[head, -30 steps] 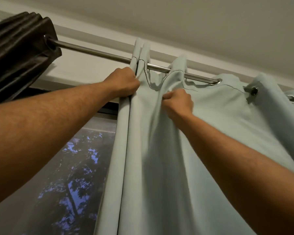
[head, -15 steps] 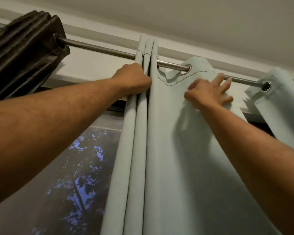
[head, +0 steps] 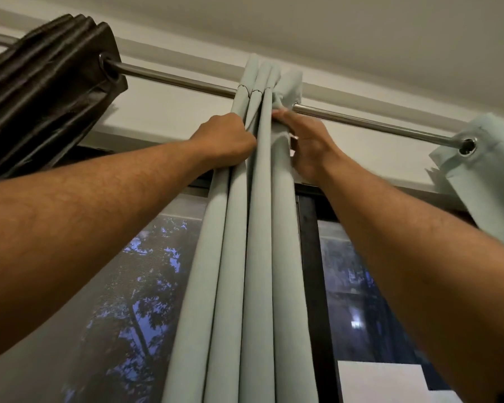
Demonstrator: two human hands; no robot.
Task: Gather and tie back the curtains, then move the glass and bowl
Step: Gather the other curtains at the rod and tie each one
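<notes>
The window point(head: 134, 301) fills the lower part of your view, dark glass with tree shapes behind it, and across its top runs the metal rod point(head: 361, 122) that carries everything you are working on. The pale blue curtain point(head: 256, 257) hangs from that rod near the middle, already bunched into several long tubular folds that fall straight down out of frame; a further section of the same pale fabric point(head: 483, 158) sits well apart on the rod to your right, not yet drawn in. A dark brown curtain point(head: 41, 91) is packed tight at the rod's left end. The cloth looks soft and fairly thick — it should fold easily but spring open once released, so take it high, just under the rod, where the pleats are stacked. Your left hand point(head: 224, 141) has its grip closed around the left folds there, and your right hand point(head: 306, 144) presses against the right side of the bundle, fingers curled into the fabric — squeezing the stack between them. No tie-back shows, and neither the glass nor the bowl is in view, so nothing can be said of what they hold.
</notes>
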